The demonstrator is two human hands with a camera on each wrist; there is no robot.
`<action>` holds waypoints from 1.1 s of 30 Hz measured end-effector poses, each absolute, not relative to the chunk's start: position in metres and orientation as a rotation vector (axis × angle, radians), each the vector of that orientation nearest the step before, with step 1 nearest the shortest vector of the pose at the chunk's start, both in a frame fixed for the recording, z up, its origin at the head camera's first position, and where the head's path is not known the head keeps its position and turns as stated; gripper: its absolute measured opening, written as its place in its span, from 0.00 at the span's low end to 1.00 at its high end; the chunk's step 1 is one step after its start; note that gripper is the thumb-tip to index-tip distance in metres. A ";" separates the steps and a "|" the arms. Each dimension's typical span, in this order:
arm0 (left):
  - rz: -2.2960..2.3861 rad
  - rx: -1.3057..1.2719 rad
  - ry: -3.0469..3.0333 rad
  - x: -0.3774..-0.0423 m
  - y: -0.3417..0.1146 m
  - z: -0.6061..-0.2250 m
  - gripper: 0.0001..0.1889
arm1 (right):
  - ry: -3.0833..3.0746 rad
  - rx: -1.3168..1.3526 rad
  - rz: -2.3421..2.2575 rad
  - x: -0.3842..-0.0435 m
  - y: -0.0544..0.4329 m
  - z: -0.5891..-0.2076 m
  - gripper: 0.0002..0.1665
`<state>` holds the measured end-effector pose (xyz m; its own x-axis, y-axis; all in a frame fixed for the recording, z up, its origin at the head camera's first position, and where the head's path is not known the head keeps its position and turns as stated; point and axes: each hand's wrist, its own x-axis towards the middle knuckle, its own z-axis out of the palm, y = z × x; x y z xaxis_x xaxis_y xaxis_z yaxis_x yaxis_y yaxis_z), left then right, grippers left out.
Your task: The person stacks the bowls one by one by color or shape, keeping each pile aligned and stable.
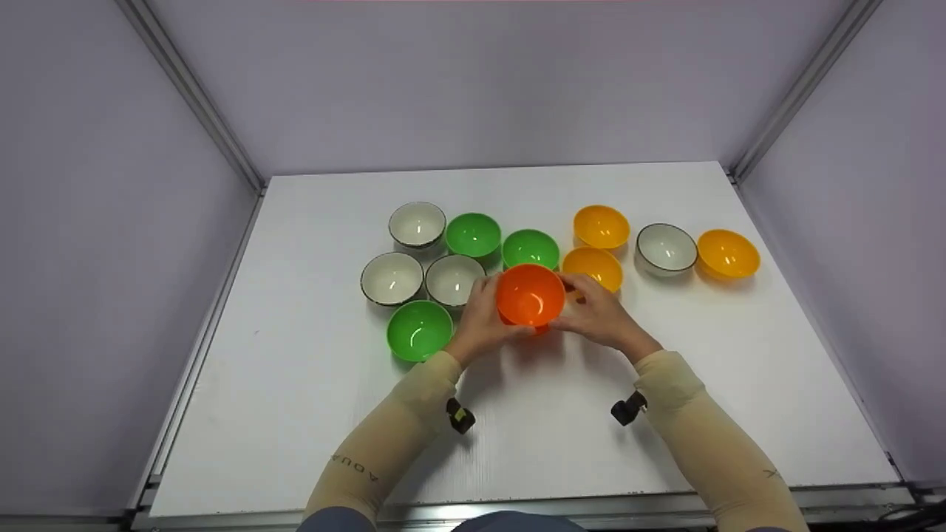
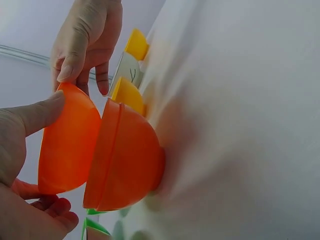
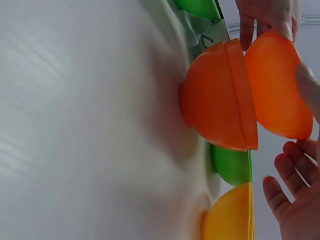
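Note:
Both hands hold an orange bowl [image 1: 531, 294], one at each side, with thumbs and fingertips at its edge. My left hand [image 1: 484, 321] grips its left side, and my right hand [image 1: 602, 318] pinches the right. In the left wrist view, this bowl sits tilted just over another orange bowl [image 2: 130, 155] standing on the table. A second rim line on that lower bowl suggests nested bowls. A narrow part of the two bowls' edges appears to touch. Nearest behind the hands are a green bowl [image 1: 531, 247] and a yellow bowl [image 1: 593, 267].
Left of the hands stand several white bowls [image 1: 392, 278] with dark rims and a green bowl [image 1: 420, 330]. Another green bowl [image 1: 473, 235] is behind. To the right are a white bowl [image 1: 667, 249] and yellow bowls [image 1: 728, 253]. Panels enclose the white table [image 1: 295, 414].

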<state>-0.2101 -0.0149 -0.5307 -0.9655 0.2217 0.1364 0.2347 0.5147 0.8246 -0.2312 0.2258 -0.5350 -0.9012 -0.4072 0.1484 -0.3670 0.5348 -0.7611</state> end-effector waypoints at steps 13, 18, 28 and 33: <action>-1.451 -0.446 -2.683 -0.212 -0.013 -0.540 0.58 | 2.759 -0.605 -1.230 -0.234 0.227 -0.544 0.51; -1.427 -0.463 -2.683 -0.211 -0.013 -0.545 0.55 | 2.767 -0.606 -1.195 -0.234 0.227 -0.549 0.53; -1.402 -0.456 -2.681 -0.209 -0.012 -0.551 0.53 | 2.770 -0.569 -1.154 -0.233 0.226 -0.552 0.53; -1.379 -0.453 -2.692 -0.208 -0.012 -0.552 0.54 | 2.762 -0.558 -1.145 -0.232 0.226 -0.553 0.55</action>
<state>-0.2083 -0.0119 -0.5516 -0.9528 0.2229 0.2062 0.2976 0.5505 0.7800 -0.2322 0.2262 -0.5533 -0.9280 -0.3696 0.0472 -0.2946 0.6502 -0.7003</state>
